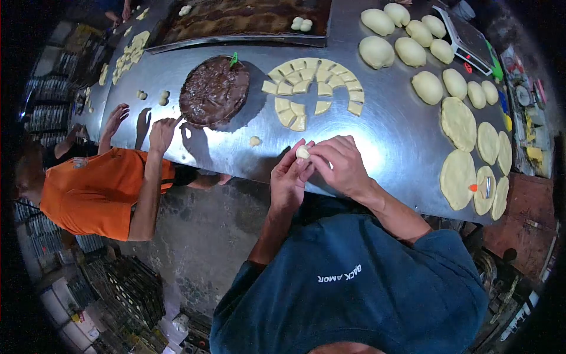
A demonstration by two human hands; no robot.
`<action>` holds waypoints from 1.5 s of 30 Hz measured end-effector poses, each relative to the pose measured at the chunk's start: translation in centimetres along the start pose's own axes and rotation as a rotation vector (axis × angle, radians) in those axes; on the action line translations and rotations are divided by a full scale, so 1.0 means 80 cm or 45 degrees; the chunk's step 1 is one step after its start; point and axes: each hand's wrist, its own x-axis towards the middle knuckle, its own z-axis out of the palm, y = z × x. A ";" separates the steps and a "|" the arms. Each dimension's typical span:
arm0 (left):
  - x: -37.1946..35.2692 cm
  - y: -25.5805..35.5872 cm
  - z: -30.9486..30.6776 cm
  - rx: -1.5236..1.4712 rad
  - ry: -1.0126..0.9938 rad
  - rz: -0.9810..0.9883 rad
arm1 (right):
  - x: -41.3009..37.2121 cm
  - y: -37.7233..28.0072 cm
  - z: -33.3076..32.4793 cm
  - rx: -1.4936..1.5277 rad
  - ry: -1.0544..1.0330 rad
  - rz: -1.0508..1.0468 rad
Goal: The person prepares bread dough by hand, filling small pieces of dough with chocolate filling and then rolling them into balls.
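A small dough piece [302, 152] is pinched between the fingertips of both hands, held just above the near edge of the surface [389, 147]. The left hand [288, 180] props it from below, fingers closed narrowly round it. The right hand [340, 165] folds over from the other side, thumb and forefinger pressing on it. This looks like shaping, which would go best with light, even pressure, turning the soft dough so it neither tears nor smears. Just beyond the hands lies a ring of cut dough wedges [312, 88], with a dark brown mound [213, 91] to its left. To the right lie flattened rounds [458, 123] and dough balls [407, 50]. Further left, another person's hand [162, 134] rests on the surface.
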 end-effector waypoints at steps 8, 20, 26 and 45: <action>0.028 0.055 -0.056 0.129 -0.064 0.072 | 0.065 -0.011 0.042 0.022 -0.148 -0.043; 0.053 0.068 -0.070 0.104 -0.043 -0.053 | 0.069 -0.009 0.065 0.077 -0.111 0.197; 0.073 0.029 -0.035 0.303 -0.168 -0.241 | 0.027 0.015 0.019 -0.193 0.066 0.036; 0.230 -0.011 0.004 3.037 -0.858 0.767 | -0.207 0.139 -0.032 -0.319 -0.019 0.317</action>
